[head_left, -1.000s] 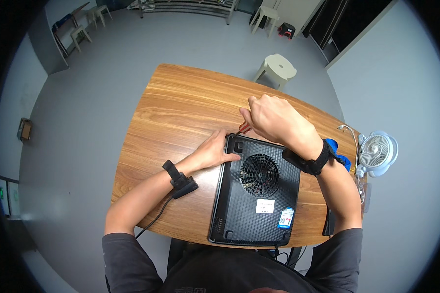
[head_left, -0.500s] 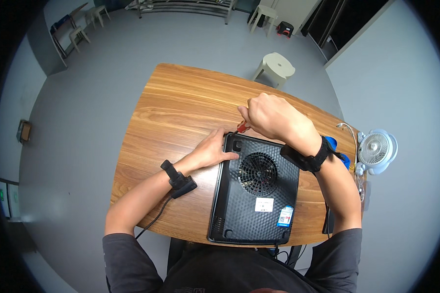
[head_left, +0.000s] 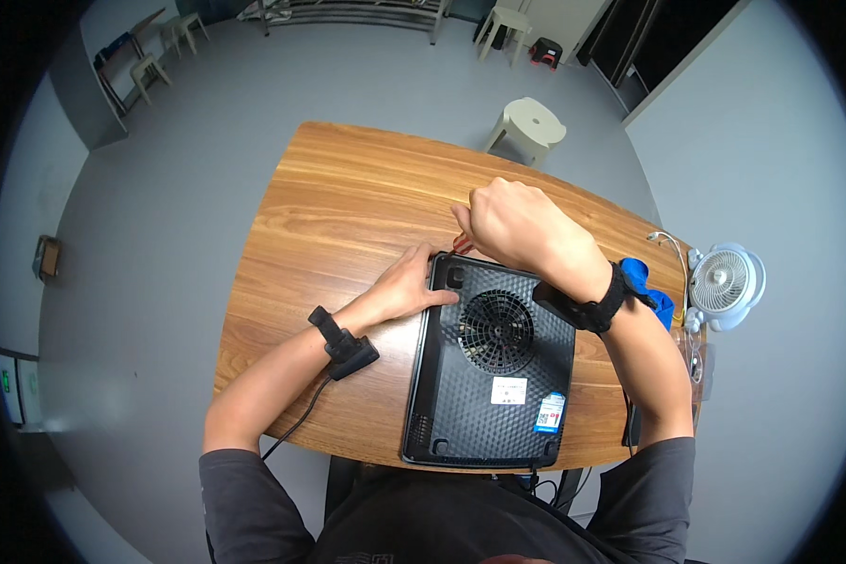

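Observation:
A flat black appliance [head_left: 479, 414], apparently an induction cooker, lies underside up on the wooden table, its round fan grille [head_left: 495, 331] and two stickers showing. My left hand [head_left: 412, 287] grips its far left corner, thumb on the underside and fingers along the edge. Above that same corner, my right hand [head_left: 517, 218] is closed around the red handle of a screwdriver [head_left: 462, 245]. The screwdriver slants down to the appliance's far edge near my left fingertips. Where exactly its tip sits is hard to make out.
At the table's right side are a blue cloth-like item [head_left: 656, 299], a small pale blue fan [head_left: 724, 279] and cables. The wooden table [head_left: 348, 202] extends beyond the appliance. A white stool [head_left: 533, 124] stands past its far edge. Both wrists wear black straps, the left one with a trailing cable.
My right hand has shifted slightly left and turned a little with the screwdriver, hiding more of its handle. My left hand and the appliance stay nearly in place.

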Action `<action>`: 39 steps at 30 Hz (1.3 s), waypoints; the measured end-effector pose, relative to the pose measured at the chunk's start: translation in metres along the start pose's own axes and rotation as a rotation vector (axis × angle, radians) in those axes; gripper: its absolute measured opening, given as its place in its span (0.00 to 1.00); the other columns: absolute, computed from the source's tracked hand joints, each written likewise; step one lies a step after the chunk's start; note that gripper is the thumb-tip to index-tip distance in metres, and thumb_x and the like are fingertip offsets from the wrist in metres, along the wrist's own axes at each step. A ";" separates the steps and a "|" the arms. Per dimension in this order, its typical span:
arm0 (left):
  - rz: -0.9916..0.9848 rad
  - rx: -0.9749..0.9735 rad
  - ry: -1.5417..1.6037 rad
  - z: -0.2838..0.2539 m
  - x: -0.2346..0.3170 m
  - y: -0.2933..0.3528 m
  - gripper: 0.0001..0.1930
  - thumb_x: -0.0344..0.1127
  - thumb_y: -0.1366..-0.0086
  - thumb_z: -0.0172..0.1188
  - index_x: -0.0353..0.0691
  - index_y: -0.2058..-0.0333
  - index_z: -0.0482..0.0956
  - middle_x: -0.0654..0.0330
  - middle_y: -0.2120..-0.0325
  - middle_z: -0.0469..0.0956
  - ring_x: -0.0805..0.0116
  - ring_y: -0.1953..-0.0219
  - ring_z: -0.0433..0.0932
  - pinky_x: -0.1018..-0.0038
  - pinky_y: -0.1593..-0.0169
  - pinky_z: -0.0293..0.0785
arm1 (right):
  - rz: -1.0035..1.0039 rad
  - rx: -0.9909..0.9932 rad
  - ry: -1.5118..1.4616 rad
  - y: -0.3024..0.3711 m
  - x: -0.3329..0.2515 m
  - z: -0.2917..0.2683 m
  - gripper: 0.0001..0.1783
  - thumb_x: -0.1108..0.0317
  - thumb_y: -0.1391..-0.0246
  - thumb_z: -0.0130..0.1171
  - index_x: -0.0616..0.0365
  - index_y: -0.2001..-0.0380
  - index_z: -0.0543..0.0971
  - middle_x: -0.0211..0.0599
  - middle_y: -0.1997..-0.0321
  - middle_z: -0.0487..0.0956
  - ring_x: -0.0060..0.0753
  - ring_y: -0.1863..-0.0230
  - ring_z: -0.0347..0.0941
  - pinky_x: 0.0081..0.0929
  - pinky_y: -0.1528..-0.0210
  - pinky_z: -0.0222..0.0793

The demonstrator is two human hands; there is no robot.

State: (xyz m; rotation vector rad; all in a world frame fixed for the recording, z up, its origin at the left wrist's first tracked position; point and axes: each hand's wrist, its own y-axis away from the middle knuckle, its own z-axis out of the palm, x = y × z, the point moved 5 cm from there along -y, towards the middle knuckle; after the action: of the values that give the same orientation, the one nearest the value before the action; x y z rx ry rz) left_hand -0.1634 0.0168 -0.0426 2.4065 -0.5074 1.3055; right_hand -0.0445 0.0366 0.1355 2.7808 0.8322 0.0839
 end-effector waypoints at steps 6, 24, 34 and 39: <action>0.061 0.063 0.035 0.005 -0.012 -0.002 0.42 0.47 0.49 0.78 0.32 0.40 0.69 0.49 0.57 0.73 0.58 0.56 0.73 0.65 0.49 0.73 | -0.093 0.109 -0.150 0.018 0.010 -0.004 0.22 0.58 0.38 0.59 0.66 0.50 0.71 0.61 0.58 0.80 0.66 0.55 0.78 0.51 0.52 0.76; 0.029 -0.005 0.012 0.003 -0.002 -0.002 0.43 0.50 0.48 0.78 0.31 0.41 0.67 0.43 0.50 0.73 0.50 0.50 0.76 0.61 0.46 0.74 | -0.192 0.131 -0.147 0.019 0.010 0.002 0.19 0.62 0.43 0.65 0.65 0.55 0.77 0.57 0.68 0.81 0.61 0.62 0.80 0.49 0.58 0.77; 0.046 0.009 0.016 0.004 -0.007 -0.002 0.43 0.49 0.48 0.78 0.32 0.40 0.67 0.42 0.48 0.73 0.49 0.46 0.76 0.60 0.42 0.74 | 0.029 -0.011 -0.085 -0.005 0.004 0.005 0.23 0.52 0.40 0.61 0.67 0.62 0.80 0.60 0.69 0.82 0.62 0.63 0.80 0.49 0.59 0.78; 0.017 -0.019 0.027 0.001 0.002 -0.001 0.43 0.48 0.47 0.78 0.33 0.40 0.67 0.43 0.45 0.71 0.50 0.45 0.76 0.60 0.41 0.73 | -0.170 0.186 -0.109 0.016 0.009 0.003 0.21 0.55 0.43 0.65 0.66 0.60 0.80 0.57 0.70 0.82 0.61 0.62 0.81 0.52 0.57 0.77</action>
State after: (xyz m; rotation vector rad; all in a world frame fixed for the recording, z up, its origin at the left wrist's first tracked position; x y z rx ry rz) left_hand -0.1611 0.0167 -0.0421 2.3711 -0.5313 1.3329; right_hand -0.0280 0.0281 0.1363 2.8378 1.0942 -0.1816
